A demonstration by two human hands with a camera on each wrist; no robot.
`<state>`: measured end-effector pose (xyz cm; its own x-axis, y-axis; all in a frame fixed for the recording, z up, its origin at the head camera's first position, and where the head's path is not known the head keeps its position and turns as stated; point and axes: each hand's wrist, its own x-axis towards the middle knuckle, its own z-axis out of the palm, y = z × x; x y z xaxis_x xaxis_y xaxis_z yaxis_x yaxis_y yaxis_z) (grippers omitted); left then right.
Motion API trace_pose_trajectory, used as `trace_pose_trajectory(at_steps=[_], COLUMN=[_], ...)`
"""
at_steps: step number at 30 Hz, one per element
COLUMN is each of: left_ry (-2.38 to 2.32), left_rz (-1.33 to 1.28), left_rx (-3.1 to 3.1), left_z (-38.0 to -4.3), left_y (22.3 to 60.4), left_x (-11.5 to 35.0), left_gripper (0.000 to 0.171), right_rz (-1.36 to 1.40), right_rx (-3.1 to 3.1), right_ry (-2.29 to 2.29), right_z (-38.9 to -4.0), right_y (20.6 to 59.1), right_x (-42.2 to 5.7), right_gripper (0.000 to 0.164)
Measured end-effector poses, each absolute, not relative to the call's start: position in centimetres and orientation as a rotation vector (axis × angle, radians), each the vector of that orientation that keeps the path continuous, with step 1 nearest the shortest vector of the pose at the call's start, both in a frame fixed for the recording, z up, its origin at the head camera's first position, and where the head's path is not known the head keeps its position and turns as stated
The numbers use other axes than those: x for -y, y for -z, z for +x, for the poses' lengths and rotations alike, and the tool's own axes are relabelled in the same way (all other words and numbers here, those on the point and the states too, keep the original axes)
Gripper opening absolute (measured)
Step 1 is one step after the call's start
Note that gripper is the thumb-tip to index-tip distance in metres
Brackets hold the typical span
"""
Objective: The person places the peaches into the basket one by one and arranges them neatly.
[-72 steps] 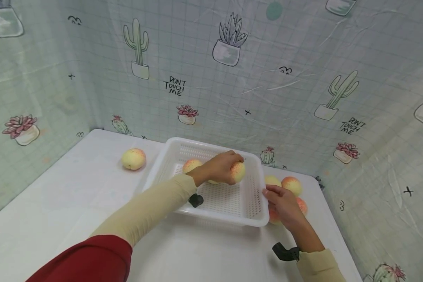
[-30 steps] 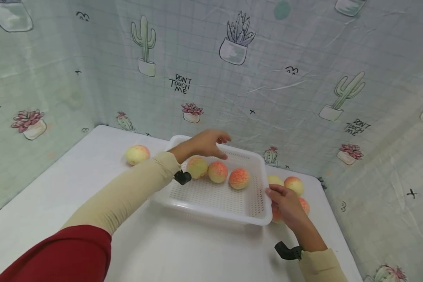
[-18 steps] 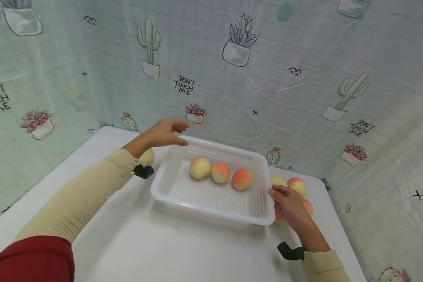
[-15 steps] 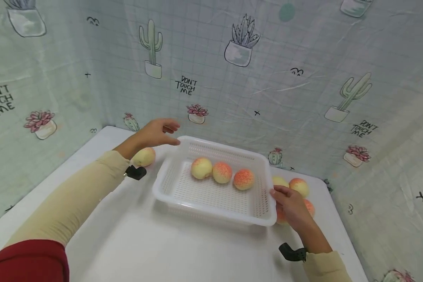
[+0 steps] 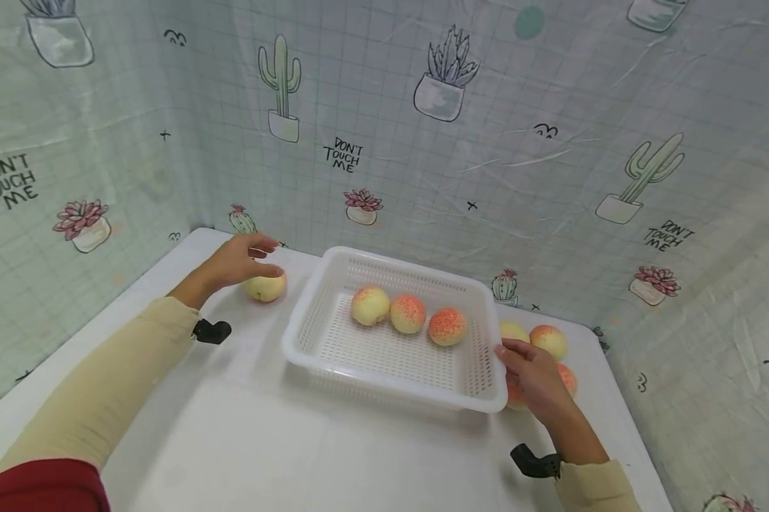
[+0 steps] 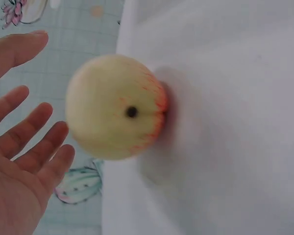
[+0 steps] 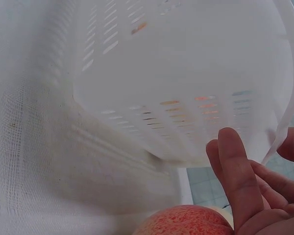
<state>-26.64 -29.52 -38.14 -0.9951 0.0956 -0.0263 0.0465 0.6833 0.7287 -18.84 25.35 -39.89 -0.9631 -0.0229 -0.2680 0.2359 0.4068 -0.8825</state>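
Note:
My left hand (image 5: 235, 262) is over a lone yellow-and-red peach (image 5: 266, 288) on the table, left of a white plastic basket (image 5: 384, 381). In the left wrist view its spread fingers stand beside that peach (image 6: 112, 110), with a visible gap between. Three peaches lie inside the basket in a row: a yellowish peach (image 5: 370, 306), a redder peach (image 5: 407, 313) and a speckled red peach (image 5: 447, 326). My right hand (image 5: 538, 375) grips the basket's right rim, thumb on top; the right wrist view shows fingers under the rim against the slotted wall (image 7: 186, 63).
Several more peaches, among them a yellow-red peach (image 5: 548, 342), sit on the white table (image 5: 282, 448) right of the basket, partly hidden by my right hand. A curtain (image 5: 384, 128) printed with cacti encloses the table at the back and sides.
My left hand has let go of a peach in the basket and moved left, out over the lone peach. My right hand keeps holding the rim.

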Motion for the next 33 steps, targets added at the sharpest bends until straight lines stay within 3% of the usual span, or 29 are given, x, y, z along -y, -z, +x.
trace_pose_trajectory(at_steps=[10, 20, 33], left_ry=[-1.233, -1.032, -1.064], left_rz=[-0.035, -0.239, -0.243], left_rx=[-2.799, -2.815, -2.859], left_z=[-26.8, -26.7, -26.4], left_y=[42.1, 41.8, 41.2], left_x=[30.0, 28.8, 28.5], left_gripper=[0.089, 0.099, 0.087], right_rz=[0.191, 0.200, 0.171], right_rx=[-2.399, -2.384, -2.373], right_ry=[1.609, 1.621, 1.632], right_z=[-19.0, -18.9, -19.2], right_y=[40.3, 40.6, 40.3], right_x=[-25.8, -25.6, -25.9], right_gripper=[0.063, 0.062, 0.061])
